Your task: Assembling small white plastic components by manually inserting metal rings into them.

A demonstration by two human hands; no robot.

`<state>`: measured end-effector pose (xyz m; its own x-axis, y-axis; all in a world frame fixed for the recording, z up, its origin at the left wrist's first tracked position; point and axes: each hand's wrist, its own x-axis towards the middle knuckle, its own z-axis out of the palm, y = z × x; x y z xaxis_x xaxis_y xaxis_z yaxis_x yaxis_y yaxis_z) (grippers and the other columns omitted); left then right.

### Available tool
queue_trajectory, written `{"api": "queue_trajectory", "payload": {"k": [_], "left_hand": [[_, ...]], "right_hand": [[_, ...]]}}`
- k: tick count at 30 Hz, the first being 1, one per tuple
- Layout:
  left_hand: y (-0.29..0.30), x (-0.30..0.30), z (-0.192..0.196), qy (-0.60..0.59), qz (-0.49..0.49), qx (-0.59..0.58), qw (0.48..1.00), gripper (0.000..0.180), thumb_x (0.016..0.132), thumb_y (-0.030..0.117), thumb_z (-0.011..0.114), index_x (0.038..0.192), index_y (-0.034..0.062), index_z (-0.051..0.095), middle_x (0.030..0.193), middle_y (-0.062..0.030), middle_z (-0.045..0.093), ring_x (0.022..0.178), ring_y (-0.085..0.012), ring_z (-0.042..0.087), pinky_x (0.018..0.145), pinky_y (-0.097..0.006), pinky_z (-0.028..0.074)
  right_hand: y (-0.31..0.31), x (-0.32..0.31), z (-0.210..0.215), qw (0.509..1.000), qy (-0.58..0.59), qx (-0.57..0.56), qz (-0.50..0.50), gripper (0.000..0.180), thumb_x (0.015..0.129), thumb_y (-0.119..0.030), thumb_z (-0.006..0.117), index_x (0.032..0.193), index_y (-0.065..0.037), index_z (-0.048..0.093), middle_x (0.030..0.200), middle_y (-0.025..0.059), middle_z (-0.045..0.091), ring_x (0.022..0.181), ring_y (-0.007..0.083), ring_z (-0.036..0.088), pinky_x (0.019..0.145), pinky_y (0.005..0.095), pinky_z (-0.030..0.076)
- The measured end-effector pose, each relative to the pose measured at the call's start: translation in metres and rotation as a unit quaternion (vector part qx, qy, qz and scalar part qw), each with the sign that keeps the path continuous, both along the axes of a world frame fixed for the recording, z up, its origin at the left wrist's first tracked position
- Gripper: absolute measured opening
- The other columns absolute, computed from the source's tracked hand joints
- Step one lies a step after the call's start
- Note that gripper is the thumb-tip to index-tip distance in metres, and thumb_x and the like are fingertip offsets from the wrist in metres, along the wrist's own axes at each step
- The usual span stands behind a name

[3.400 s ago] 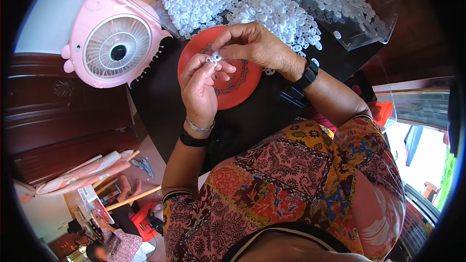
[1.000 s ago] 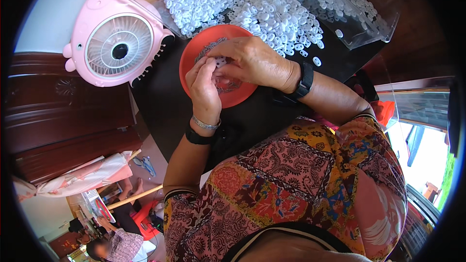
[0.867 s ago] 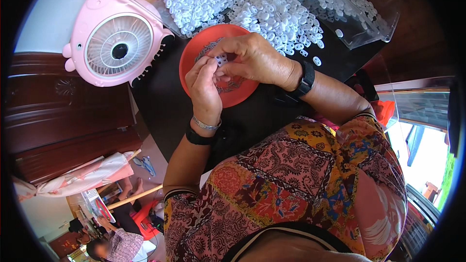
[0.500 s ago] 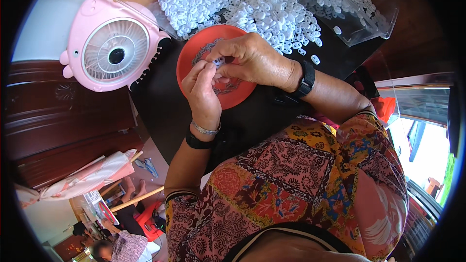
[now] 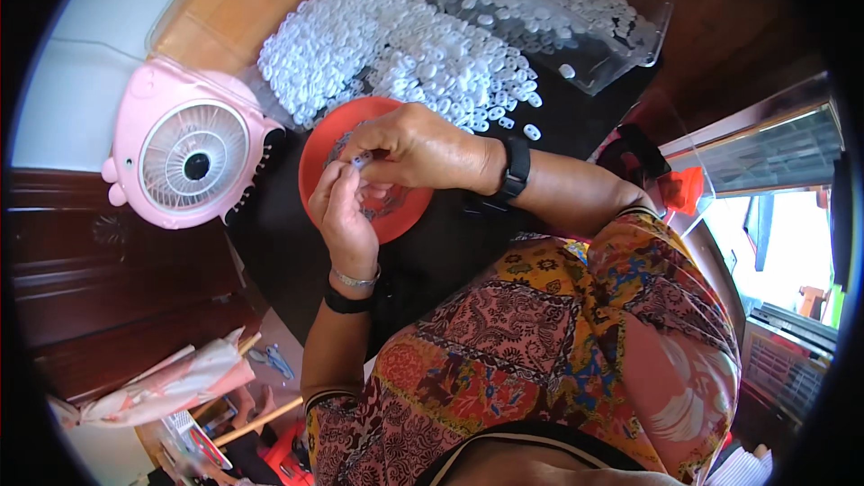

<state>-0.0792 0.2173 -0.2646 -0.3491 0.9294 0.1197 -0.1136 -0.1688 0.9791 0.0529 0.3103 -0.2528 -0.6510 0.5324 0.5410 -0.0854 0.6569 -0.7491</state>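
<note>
A: Patterned red, orange and yellow fabric, nearest item: the person's own garment (image 5: 558, 351), filling the lower middle of the view. Next entry?

B: Left hand (image 5: 344, 214), with a silver bracelet and a black band at the wrist. Fingers are curled upward, tips drawn together on a small pale piece (image 5: 361, 160). It is too small to tell its exact shape.

A: Right hand?

B: Right hand (image 5: 416, 146), with a black wristwatch (image 5: 516, 166) on its wrist, reaching in from the right. Its fingertips are pressed together on the same small pale piece, meeting the left fingertips. Both hands pinch it, held just above the dish.

A: The dish?

B: Round red plastic dish (image 5: 335, 138), directly under both hands, resting on a black table surface (image 5: 450, 252). Something small and greyish lies in it; I cannot tell what.

A: To the left?

B: Pink round desk fan with white grille (image 5: 191, 157), just beside the dish, facing up.

A: Farther on?

B: Heap of small white ring-shaped plastic pieces (image 5: 396, 45), spread beyond the dish, touching its far rim. A few strays (image 5: 532, 132) lie apart to the right.

A: Farthest?

B: Clear plastic tray (image 5: 641, 31), upper right, holding more of the same white pieces.
</note>
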Motion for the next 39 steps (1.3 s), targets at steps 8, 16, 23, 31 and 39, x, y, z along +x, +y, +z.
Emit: {"api": "queue_trajectory", "payload": {"k": [8,16,23,31,39], "left_hand": [[-0.005,-0.015,-0.005,0.102,-0.037,-0.063,0.992,0.025,0.091,0.017,0.046,0.086,-0.0006,0.063,0.076,-0.0056,0.063,0.067,-0.0125,0.06,0.059,-0.024,0.044],[0.008,-0.022,-0.025,0.184,-0.182,-0.177,0.949,0.028,0.091,0.022,0.046,0.086,0.0017,0.065,0.075,-0.0042,0.062,0.07,-0.0108,0.059,0.061,-0.023,0.044],[0.008,-0.03,-0.04,0.155,-0.17,-0.184,0.955,0.026,0.089,0.022,0.05,0.082,0.0021,0.065,0.071,-0.0036,0.062,0.066,-0.0096,0.058,0.058,-0.022,0.043],[-0.029,-0.043,-0.042,0.119,-0.153,-0.227,0.954,0.027,0.09,0.023,0.046,0.085,0.002,0.062,0.074,-0.0043,0.061,0.069,-0.0113,0.058,0.06,-0.022,0.044],[-0.053,-0.039,-0.045,0.111,-0.143,-0.234,0.955,0.026,0.09,0.021,0.044,0.086,0.002,0.062,0.073,-0.0051,0.061,0.068,-0.0121,0.058,0.061,-0.023,0.044]], "right_hand": [[0.036,0.07,0.074,0.827,-0.011,0.283,-0.485,0.018,0.077,-0.017,0.072,0.093,-0.007,0.069,0.085,0.0091,0.069,0.071,0.0183,0.066,0.06,0.0294,0.051],[0.045,0.084,0.051,0.881,-0.051,0.288,-0.372,0.018,0.079,-0.019,0.07,0.092,-0.007,0.069,0.081,0.0108,0.067,0.069,0.0206,0.066,0.06,0.0303,0.05],[0.013,0.112,-0.014,0.897,-0.352,0.134,-0.231,0.021,0.075,-0.02,0.066,0.088,-0.004,0.063,0.075,0.0138,0.063,0.072,0.0315,0.063,0.063,0.0389,0.048],[0.012,0.109,-0.051,0.902,-0.387,0.098,-0.161,0.027,0.076,-0.019,0.066,0.094,-0.002,0.055,0.076,0.0194,0.062,0.077,0.0377,0.061,0.067,0.0454,0.047],[0.092,0.034,-0.064,0.87,-0.447,0.199,-0.061,0.015,0.079,-0.015,0.056,0.086,-0.003,0.059,0.08,0.0212,0.062,0.079,0.0396,0.061,0.068,0.0482,0.047]]}}
